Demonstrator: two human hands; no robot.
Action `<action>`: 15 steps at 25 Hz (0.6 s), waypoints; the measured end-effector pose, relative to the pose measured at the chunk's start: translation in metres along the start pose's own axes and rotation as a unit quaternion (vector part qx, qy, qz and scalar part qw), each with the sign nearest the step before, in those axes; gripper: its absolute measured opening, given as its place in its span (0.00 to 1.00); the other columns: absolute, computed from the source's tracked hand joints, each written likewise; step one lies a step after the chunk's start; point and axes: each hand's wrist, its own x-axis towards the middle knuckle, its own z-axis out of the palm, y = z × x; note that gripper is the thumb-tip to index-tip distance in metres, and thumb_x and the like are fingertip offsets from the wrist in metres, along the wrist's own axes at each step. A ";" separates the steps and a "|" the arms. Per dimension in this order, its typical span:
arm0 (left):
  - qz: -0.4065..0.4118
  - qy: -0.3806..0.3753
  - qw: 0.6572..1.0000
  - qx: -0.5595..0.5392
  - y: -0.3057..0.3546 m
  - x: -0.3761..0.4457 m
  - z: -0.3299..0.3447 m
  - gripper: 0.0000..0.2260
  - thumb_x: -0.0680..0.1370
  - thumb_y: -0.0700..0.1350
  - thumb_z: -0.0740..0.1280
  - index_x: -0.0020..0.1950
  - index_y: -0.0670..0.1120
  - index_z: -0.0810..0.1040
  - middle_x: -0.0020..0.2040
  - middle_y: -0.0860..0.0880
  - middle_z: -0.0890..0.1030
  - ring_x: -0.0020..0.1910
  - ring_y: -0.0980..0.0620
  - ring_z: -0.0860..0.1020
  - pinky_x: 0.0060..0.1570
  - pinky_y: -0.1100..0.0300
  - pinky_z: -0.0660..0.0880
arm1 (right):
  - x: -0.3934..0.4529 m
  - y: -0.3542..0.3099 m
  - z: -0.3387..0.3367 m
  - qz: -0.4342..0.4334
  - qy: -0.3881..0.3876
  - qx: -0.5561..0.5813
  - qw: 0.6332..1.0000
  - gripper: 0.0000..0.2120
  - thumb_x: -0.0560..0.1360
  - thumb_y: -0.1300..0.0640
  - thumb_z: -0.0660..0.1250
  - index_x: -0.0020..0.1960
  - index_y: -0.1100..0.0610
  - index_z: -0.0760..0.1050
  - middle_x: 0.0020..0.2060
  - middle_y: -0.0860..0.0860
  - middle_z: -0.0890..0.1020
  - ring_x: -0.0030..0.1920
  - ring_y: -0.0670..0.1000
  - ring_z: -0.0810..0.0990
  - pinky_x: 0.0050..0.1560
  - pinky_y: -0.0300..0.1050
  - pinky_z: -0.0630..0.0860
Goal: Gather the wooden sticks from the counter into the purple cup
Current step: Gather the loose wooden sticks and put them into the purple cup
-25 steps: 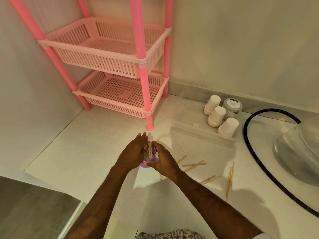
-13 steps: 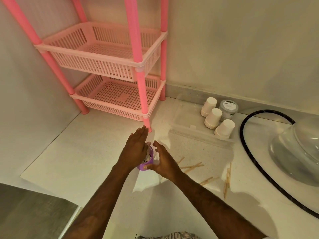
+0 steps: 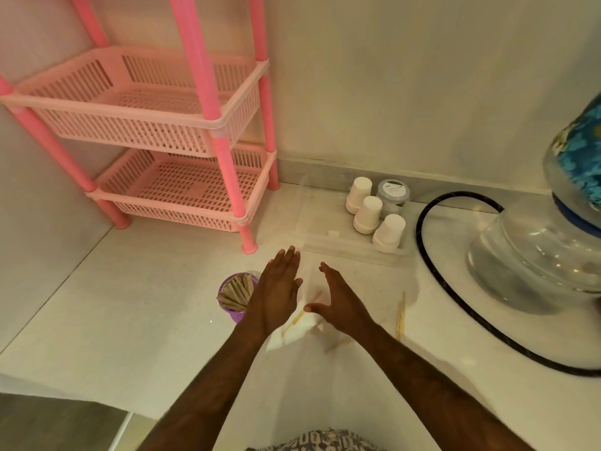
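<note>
The purple cup [image 3: 236, 297] stands on the white counter [image 3: 136, 307], holding several wooden sticks. My left hand [image 3: 278, 292] hovers flat just right of the cup, fingers extended, holding nothing. My right hand [image 3: 341, 301] is spread open a little further right, also empty. Loose wooden sticks lie on the counter under and around my hands: one [image 3: 294, 321] between them, a pair [image 3: 400, 315] to the right, another [image 3: 336, 346] beside my right forearm. Some sticks are partly hidden by my hands.
A pink two-tier basket rack [image 3: 182, 131] stands in the back left corner. A clear tray [image 3: 328, 245] holds three upturned white cups [image 3: 369, 214] and a small jar [image 3: 393, 195]. At right sits a glass vessel [image 3: 536, 252] with a black hose [image 3: 429, 255]. The counter edge drops off front left.
Both hands have let go of the purple cup and moved right of it, opening. The cup now stands uncovered with its sticks showing. The camera view has shifted.
</note>
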 end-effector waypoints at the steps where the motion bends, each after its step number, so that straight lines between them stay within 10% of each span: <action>1: 0.004 -0.007 1.000 -0.001 0.004 -0.001 0.005 0.25 0.84 0.47 0.57 0.79 0.43 0.56 0.80 0.46 0.56 0.79 0.47 0.52 0.75 0.59 0.45 | -0.003 0.007 -0.003 0.006 0.000 -0.024 1.000 0.46 0.71 0.41 0.73 0.79 0.48 0.50 0.79 0.48 0.58 0.77 0.52 0.61 0.74 0.53 0.63; 9: -0.095 -0.096 0.991 0.004 0.018 -0.033 0.048 0.27 0.84 0.49 0.56 0.80 0.42 0.51 0.81 0.43 0.50 0.80 0.44 0.49 0.77 0.55 0.48 | -0.036 0.062 -0.018 -0.082 0.023 -0.170 0.982 0.25 0.83 0.57 0.58 0.78 0.58 0.57 0.77 0.55 0.63 0.77 0.53 0.60 0.76 0.47 0.58; 15: -0.181 -0.152 0.972 -0.007 0.018 -0.064 0.075 0.37 0.81 0.63 0.51 0.80 0.44 0.38 0.79 0.43 0.35 0.78 0.44 0.36 0.78 0.49 0.41 | -0.058 0.097 -0.013 0.019 0.059 -0.251 0.966 0.28 0.83 0.47 0.51 0.79 0.58 0.50 0.80 0.53 0.49 0.80 0.56 0.46 0.77 0.59 0.47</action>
